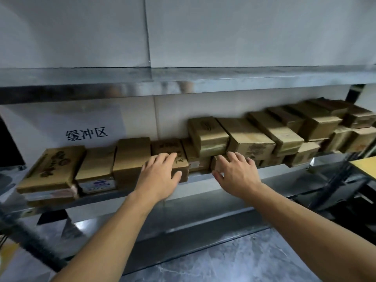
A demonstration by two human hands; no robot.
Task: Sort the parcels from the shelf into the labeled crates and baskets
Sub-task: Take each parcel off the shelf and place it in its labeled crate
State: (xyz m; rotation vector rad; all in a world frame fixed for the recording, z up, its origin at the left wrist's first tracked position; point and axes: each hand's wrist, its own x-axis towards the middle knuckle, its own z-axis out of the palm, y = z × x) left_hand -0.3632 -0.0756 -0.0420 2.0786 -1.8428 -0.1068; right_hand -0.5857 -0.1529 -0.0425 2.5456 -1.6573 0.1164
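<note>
A row of brown cardboard parcels fills a steel shelf (203, 181), stacked two high toward the right. My left hand (160, 176) lies on a small printed parcel (168, 148) in the middle of the row, fingers spread over its top and thumb against its front face. My right hand (236, 171) reaches a low small parcel (217, 160) tucked under a bigger box (207, 135); its fingers lie spread over the top and the thumb hangs in front. Neither parcel is lifted.
A white sign with Chinese characters (86, 134) hangs on the wall behind the shelf. Another steel shelf (183, 82) runs just above the parcels. A yellow-topped surface (364, 165) and dark frames stand at the right. Grey marble floor (234, 261) lies below.
</note>
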